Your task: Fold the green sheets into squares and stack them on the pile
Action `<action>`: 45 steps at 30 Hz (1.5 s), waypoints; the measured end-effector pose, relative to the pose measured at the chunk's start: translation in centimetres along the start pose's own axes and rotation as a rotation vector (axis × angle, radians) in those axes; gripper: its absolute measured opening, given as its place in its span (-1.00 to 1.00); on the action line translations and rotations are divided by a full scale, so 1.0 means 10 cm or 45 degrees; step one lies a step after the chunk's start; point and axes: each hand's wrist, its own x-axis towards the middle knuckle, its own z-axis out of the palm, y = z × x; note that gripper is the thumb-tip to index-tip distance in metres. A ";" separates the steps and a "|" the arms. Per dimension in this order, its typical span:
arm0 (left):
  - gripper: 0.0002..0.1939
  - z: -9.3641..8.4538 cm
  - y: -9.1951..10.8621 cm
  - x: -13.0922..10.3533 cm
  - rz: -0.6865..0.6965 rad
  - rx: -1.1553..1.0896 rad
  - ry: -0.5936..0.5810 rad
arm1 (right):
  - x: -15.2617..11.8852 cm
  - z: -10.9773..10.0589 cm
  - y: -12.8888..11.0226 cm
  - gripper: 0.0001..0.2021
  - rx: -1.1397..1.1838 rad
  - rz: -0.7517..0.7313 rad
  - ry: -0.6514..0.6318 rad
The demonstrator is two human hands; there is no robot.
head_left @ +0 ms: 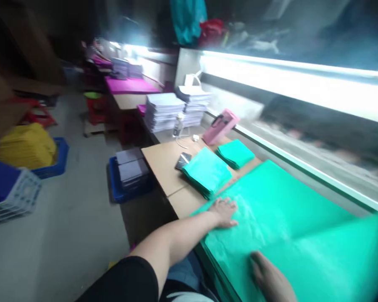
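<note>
Head view: left hand (224, 212) spread flat, right hand (271, 279) blurred, seemingly flat, both pressing large green tissue paper sheet (290, 226) on brown worktop (164, 165). Step probably smoothing, folding; next needs aligned edges.

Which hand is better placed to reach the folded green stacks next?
Probably the left. The left hand lies flat at the far corner of the green sheet, close to the nearer folded stack. The right hand, blurred, rests on the sheet's near edge, farther from both stacks.
</note>
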 end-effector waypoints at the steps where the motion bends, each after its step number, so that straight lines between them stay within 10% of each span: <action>1: -0.38 0.08 0.01 0.07 0.022 -0.001 0.025 | -0.12 0.00 0.00 -0.82 -0.015 0.040 -0.028; 9: -0.51 0.22 -0.17 0.21 0.002 -0.096 0.209 | 0.22 0.21 -0.69 -0.79 0.026 -0.259 -0.188; 21: -0.89 0.20 -0.21 0.45 -0.336 -0.432 0.659 | 0.16 0.14 -0.87 -0.71 0.457 -0.425 0.112; 26: -0.84 0.15 -0.25 0.47 -0.397 -0.485 0.655 | -0.26 -0.17 -0.12 -0.57 0.047 -0.324 0.367; 31: -0.82 0.15 -0.26 0.45 -0.415 -0.522 0.664 | -0.45 -0.29 0.79 -0.34 -0.409 -0.349 0.118; 35: -0.81 0.21 -0.29 0.42 -0.371 -0.573 0.749 | 0.24 -0.43 1.54 -0.31 -0.552 -0.173 -0.031; 41: -0.83 0.27 -0.31 0.41 -0.305 -0.616 0.816 | 1.88 -0.92 2.91 -0.29 -0.495 0.637 0.088; 45: -0.82 0.24 -0.29 0.43 -0.320 -0.608 0.831 | 2.22 -1.09 3.26 -0.23 -0.432 0.785 0.123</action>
